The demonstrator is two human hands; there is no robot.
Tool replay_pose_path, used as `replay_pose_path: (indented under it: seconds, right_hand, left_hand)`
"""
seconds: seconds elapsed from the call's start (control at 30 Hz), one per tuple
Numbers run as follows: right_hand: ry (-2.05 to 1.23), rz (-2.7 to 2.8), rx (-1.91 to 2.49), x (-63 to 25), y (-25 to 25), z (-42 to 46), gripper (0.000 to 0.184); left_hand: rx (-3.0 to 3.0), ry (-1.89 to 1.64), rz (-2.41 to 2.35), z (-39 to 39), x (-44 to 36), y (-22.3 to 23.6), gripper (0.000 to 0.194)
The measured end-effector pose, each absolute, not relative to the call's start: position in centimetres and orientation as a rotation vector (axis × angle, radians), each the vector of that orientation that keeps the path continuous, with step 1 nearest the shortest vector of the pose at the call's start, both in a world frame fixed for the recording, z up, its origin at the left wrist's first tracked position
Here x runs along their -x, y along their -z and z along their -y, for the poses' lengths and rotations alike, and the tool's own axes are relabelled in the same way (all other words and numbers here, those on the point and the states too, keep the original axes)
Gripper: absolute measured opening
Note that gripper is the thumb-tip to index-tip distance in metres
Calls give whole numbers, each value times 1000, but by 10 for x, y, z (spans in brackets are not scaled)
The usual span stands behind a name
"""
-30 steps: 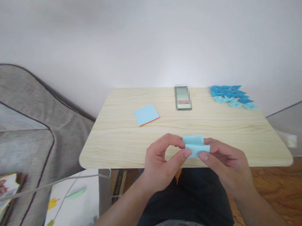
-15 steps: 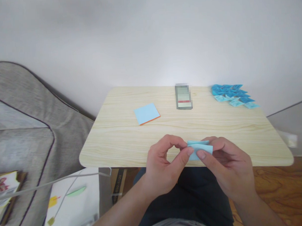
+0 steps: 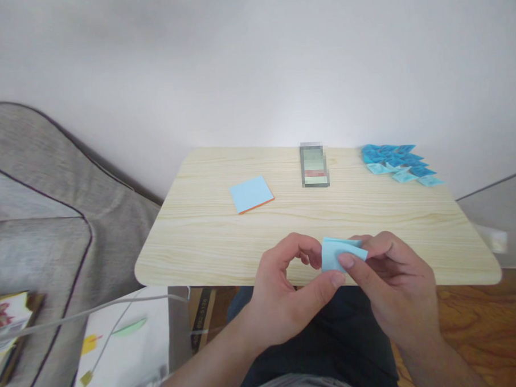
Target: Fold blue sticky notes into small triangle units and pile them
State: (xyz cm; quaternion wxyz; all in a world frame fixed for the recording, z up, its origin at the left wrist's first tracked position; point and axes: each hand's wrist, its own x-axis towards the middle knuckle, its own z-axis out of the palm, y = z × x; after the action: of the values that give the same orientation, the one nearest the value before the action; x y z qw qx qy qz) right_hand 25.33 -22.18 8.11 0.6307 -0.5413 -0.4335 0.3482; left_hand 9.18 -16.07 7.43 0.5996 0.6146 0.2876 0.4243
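A small light blue sheet of paper (image 3: 331,257), folded over with its layers slightly apart at the top, is held above the table's front edge. My right hand (image 3: 401,284) pinches it, thumb on the near face and fingers behind. On the paper's left side, my left hand (image 3: 288,289) has its curled fingers against the side edge and its thumb along the bottom edge. Beyond the hands lies a square stack of paper (image 3: 252,194), light blue on top with orange below. Several folded blue paper pieces (image 3: 393,160) sit grouped at the back right.
A phone (image 3: 314,165) with a blurred-out screen lies near the back of the pale wooden table (image 3: 191,230), which stands against a white wall. To the left are a grey sofa (image 3: 118,239), a white surface (image 3: 127,342) and a cable (image 3: 117,304).
My left thumb has slid from the paper's near face down to its bottom edge. The folded paper now shows more of its face and tilts slightly. My right hand keeps its pinch.
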Motion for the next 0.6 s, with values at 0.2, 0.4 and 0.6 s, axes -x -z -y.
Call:
replay_pose_path:
  seconds: [0.2,0.4,0.6]
  right_hand:
    - [-866,1075,1249,-260,-85,220,16]
    - [-765,1298,1231,-265,-90,214,15]
    - [-796,1183,1288,-260,-89,215,11]
  left_hand:
    - [-1479,-954,-784,160,-90,-80,6]
    - [-1655,-840,-876,155,-91,-92,9]
    - [-1653,-905,-828,159,-90,-89,7]
